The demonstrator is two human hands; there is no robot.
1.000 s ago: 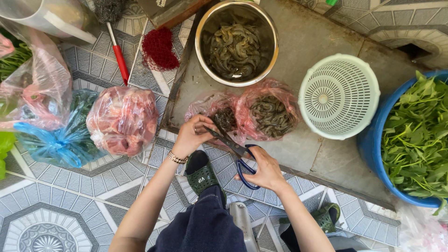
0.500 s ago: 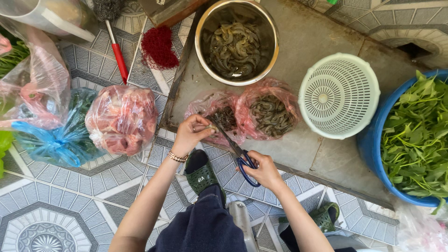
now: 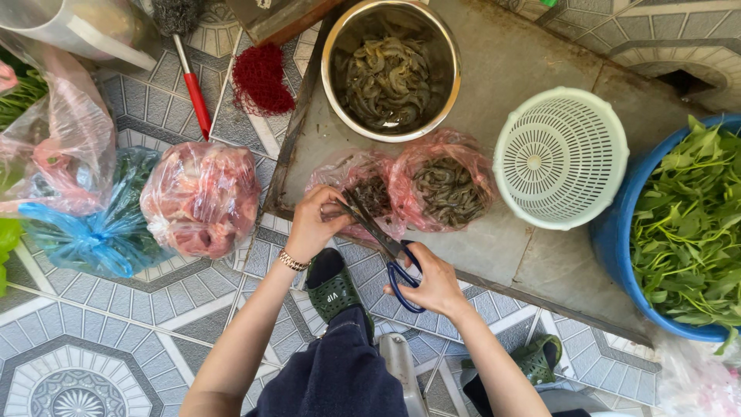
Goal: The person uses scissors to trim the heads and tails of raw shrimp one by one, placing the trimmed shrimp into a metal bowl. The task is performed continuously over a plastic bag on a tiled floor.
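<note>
My left hand [image 3: 315,220] pinches a small shrimp at the near edge of a grey stone slab [image 3: 532,69]. My right hand [image 3: 432,278] grips blue-handled scissors [image 3: 384,243], their blades reaching up to the shrimp between my left fingers. Just beyond lie two pink plastic bags of shrimp [image 3: 432,189], one open beside my left hand. A steel bowl [image 3: 391,69] full of shrimp stands further back on the slab.
An upturned white plastic colander [image 3: 561,157] sits right of the bags. A blue basin of leafy greens [image 3: 683,224] is at the far right. Bags of raw meat [image 3: 202,197] and vegetables [image 3: 85,232] lie on the tiled floor at left, near a red-handled brush [image 3: 193,85] and red mesh [image 3: 262,77].
My left hand has drawn back a little from the bag with a shrimp, and the scissors have closed in on it. The bags and bowl have stayed put.
</note>
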